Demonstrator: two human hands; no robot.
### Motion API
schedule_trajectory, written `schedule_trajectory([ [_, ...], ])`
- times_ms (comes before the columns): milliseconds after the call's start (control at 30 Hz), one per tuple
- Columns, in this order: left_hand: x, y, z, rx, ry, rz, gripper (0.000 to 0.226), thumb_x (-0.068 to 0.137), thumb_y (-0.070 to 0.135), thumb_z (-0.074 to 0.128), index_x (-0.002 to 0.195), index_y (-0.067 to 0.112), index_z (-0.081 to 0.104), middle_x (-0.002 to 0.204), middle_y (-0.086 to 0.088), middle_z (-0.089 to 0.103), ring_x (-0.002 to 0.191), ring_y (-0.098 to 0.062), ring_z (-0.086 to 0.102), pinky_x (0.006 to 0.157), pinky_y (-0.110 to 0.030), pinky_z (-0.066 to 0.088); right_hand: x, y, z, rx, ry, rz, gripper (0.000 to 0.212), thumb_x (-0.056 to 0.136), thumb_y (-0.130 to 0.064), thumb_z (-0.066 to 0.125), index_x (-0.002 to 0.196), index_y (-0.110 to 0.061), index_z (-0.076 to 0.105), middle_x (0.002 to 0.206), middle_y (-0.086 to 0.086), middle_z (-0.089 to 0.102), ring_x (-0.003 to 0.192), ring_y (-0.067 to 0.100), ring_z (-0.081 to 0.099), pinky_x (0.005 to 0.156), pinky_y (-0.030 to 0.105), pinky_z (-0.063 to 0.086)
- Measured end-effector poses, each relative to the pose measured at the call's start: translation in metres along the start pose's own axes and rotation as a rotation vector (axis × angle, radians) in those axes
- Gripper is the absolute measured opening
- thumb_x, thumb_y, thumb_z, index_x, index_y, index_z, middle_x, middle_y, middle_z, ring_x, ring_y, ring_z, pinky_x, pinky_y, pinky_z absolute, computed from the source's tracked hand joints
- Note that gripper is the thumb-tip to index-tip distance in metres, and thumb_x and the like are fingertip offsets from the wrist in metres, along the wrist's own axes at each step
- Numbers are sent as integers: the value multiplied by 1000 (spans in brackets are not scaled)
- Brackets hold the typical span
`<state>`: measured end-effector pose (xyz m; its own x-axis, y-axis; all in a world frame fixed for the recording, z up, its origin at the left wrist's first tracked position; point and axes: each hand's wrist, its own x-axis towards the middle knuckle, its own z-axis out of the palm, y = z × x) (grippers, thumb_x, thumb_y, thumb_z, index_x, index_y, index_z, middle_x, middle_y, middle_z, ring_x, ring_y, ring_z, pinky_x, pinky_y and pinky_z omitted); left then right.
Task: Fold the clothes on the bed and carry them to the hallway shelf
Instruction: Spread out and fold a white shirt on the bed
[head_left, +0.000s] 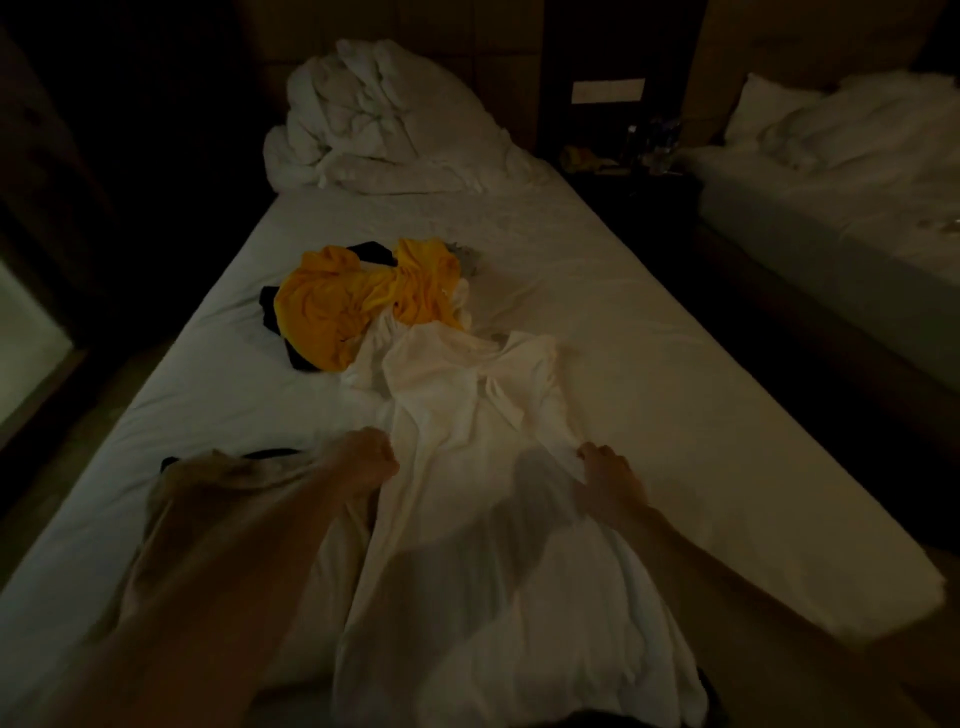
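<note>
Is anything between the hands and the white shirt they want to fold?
No. Both hands already hold it: the left hand and the right hand each grip an edge of the white garment. The yellow garment lies beyond it on the bed, overlapping its far end.

No text, label, brand or number can be read anywhere; the pale plate (608, 92) on the wall above the nightstand shows blank.
</note>
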<state>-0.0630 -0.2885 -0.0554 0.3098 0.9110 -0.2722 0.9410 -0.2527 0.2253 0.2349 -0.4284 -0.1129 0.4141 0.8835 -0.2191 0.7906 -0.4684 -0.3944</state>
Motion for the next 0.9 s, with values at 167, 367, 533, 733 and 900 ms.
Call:
schedule_trajectory([
  [167, -82, -8, 73, 185, -165, 5, 61, 87, 39, 62, 136, 8, 44, 140, -14, 46, 123, -30, 49, 98, -37, 44, -63, 21, 12, -97, 43, 72, 47, 91, -33, 56, 132, -15, 41, 129, 10, 48, 118, 34, 49, 90, 43, 46],
  [367, -136, 6, 108, 239, -87, -74, 63, 91, 40, 58, 139, 6, 37, 144, -16, 41, 131, -31, 43, 108, -39, 37, -115, 49, 19, -72, -7, 182, 66, 85, -51, 59, 134, -13, 35, 127, 14, 52, 112, 36, 56, 88, 39, 48],
  [533, -169, 20, 114, 270, 45, -139, 76, 95, 36, 53, 145, -7, 16, 150, -23, 25, 138, -35, 31, 112, -39, 31, -150, 67, 25, -74, -1, 184, 76, 81, -53, 66, 135, -13, 33, 121, 15, 54, 101, 36, 61, 78, 46, 57],
  [733, -179, 0, 124, -255, -73, -137, 67, 93, 24, 60, 147, 3, 26, 151, -19, 32, 137, -33, 35, 111, -38, 30, -166, 61, 16, -81, 7, 117, 62, 83, -32, 66, 132, -9, 36, 121, 17, 55, 105, 36, 60, 81, 38, 52],
  [900, -189, -6, 109, -543, -39, -26, 54, 91, 29, 61, 139, 9, 45, 138, -12, 51, 124, -30, 49, 97, -36, 39, -163, 56, 11, 117, -41, 83, 76, 80, -34, 76, 140, -4, 42, 135, 15, 51, 116, 32, 55, 88, 33, 48],
])
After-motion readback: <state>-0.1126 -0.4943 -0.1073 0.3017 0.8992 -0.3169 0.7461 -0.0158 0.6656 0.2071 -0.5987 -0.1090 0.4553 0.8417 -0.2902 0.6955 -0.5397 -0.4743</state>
